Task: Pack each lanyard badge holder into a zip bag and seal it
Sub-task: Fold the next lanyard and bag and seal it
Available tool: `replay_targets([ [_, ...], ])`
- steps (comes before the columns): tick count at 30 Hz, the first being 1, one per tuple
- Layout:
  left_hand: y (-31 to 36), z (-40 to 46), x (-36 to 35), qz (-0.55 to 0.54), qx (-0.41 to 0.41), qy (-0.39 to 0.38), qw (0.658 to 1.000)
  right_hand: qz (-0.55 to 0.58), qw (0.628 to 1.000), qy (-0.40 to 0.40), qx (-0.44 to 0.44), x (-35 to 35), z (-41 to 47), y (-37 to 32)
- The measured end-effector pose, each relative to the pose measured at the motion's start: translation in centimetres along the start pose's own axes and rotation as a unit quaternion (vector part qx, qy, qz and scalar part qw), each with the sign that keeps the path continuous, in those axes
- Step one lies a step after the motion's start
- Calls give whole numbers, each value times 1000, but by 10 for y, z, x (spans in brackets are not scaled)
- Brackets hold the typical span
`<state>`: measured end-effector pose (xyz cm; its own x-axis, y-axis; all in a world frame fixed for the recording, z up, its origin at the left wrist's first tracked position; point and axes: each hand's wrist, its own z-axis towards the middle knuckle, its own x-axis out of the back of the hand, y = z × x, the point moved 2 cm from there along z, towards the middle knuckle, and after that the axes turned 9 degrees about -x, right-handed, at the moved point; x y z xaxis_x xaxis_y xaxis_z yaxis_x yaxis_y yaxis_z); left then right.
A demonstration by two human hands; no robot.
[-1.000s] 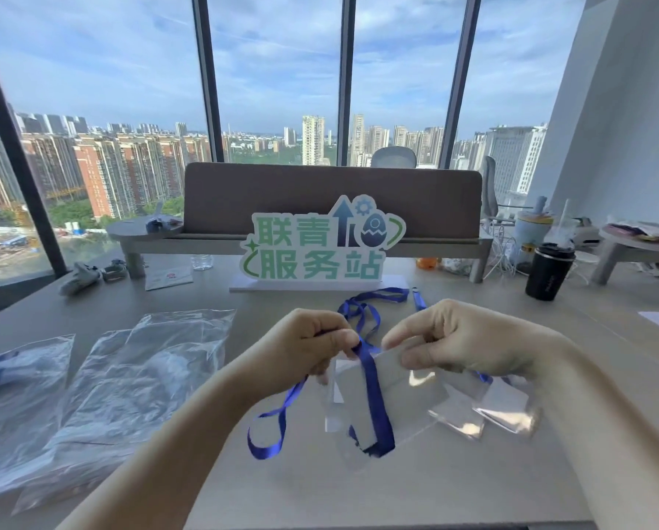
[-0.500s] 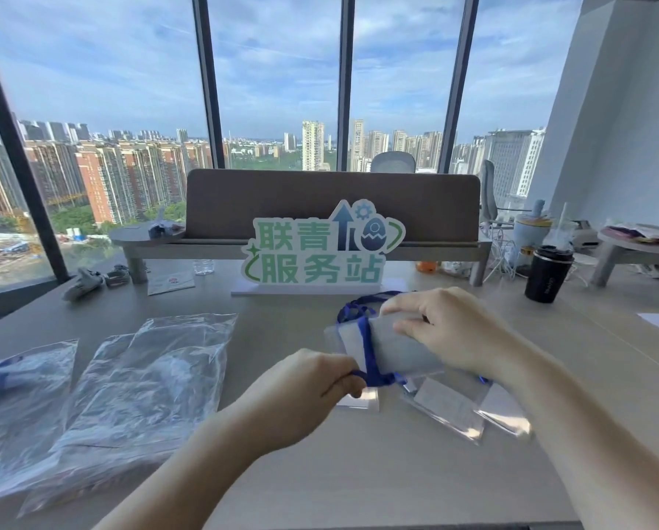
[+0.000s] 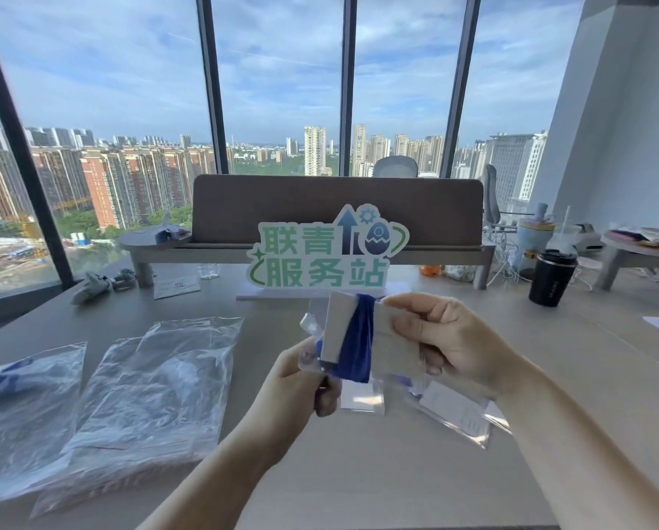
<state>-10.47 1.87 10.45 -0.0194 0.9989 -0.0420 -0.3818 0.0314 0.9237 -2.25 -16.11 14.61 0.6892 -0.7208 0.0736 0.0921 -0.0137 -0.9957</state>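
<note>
I hold a clear badge holder (image 3: pixel 391 350) above the desk, with its blue lanyard (image 3: pixel 355 340) wound in a tight band around the middle. My right hand (image 3: pixel 450 338) grips the holder's right end between thumb and fingers. My left hand (image 3: pixel 301 384) pinches the lower left corner by the clip. Under my hands lie more clear badge holders (image 3: pixel 450 411) on the desk. A pile of empty zip bags (image 3: pixel 148 380) lies to the left. Further left sits a zip bag with a lanyard inside (image 3: pixel 18 376).
A green and white sign (image 3: pixel 326 258) stands behind my hands before a brown desk divider (image 3: pixel 335 208). A black cup (image 3: pixel 553 277) stands at the right, with cables and containers behind it. Small items lie at the far left near the window.
The loose lanyard has been wound fully around the badge holder. Both hands have lifted the wrapped holder higher off the desk, and the lanyard tail no longer hangs down.
</note>
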Motion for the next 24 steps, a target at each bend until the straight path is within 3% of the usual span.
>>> replay_targets([
  [4, -7, -6, -9, -99, 1, 101, 990, -32, 989, 143, 9, -11, 5, 5],
  [8, -6, -9, -12, -188, 32, 135, 972, -73, 970, 225, 50, -23, 3, 7],
  [12, -11, -13, -8, -127, 74, 190, 971, -64, 955, 287, 42, -31, 7, 24],
  [14, -15, -14, -5, -105, 86, 211, 968, 49, 959, 280, 7, -38, 9, 37],
  [17, -16, -19, -3, -87, 94, 219, 967, 219, 955, 194, -43, -58, 13, 56],
  [19, -17, -23, 0, -68, 97, 213, 970, 225, 959, 159, -61, -74, 16, 65],
  [24, -33, -40, 36, 49, 134, 184, 972, 181, 965, 176, -78, -94, 28, 78],
])
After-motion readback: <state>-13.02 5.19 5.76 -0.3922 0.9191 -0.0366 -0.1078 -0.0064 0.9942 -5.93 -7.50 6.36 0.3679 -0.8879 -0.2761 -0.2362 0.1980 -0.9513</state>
